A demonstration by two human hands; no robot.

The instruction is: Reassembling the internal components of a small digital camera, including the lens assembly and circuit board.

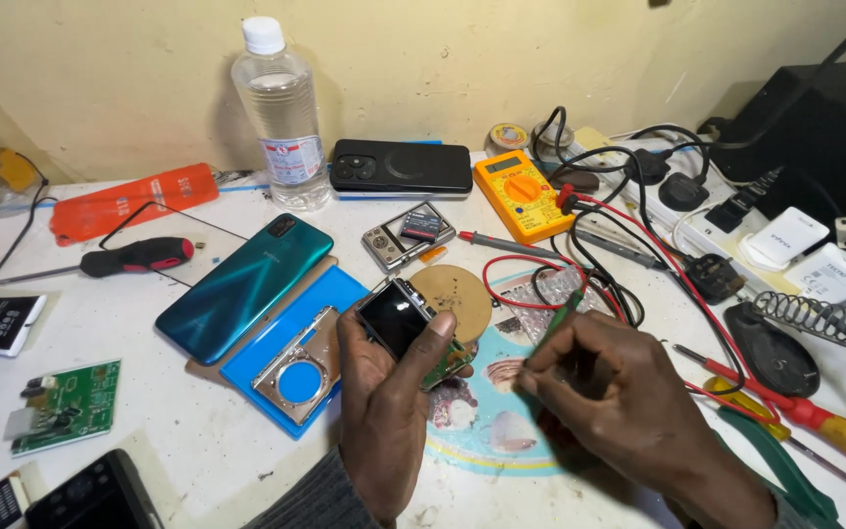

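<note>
White scuffed table (198,431) against a yellowish wall, cluttered. My left hand (384,392), centre frame, has its fingers wrapped round a small stripped camera body (399,318), thumb across its dark screen. I judge it light, stiff and fragile: hold by the edges. My right hand (619,392) pinches a green probe (562,315). I count two phones, one multimeter (521,194), one bottle (281,113), two circuit boards.

Both hands are bare, with no rings, watch or gloves. The left hand (384,387) comes out of a grey ribbed knit cuff; the right hand (604,387) shows only a sliver of dark sleeve.
</note>
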